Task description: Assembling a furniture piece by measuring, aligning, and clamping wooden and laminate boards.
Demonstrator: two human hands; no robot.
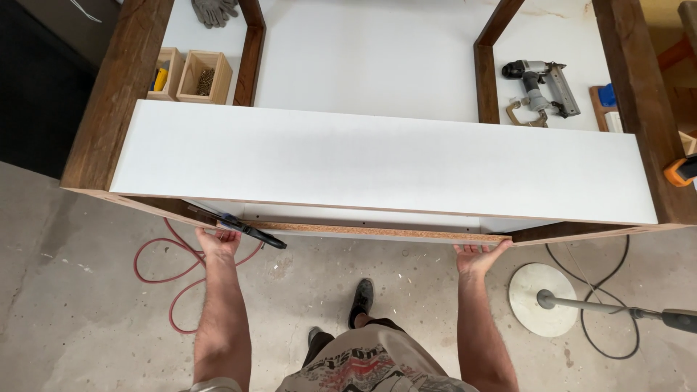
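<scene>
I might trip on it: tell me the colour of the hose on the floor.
Red; the hose loops on the concrete by the left hand, seen in the head view.
</scene>
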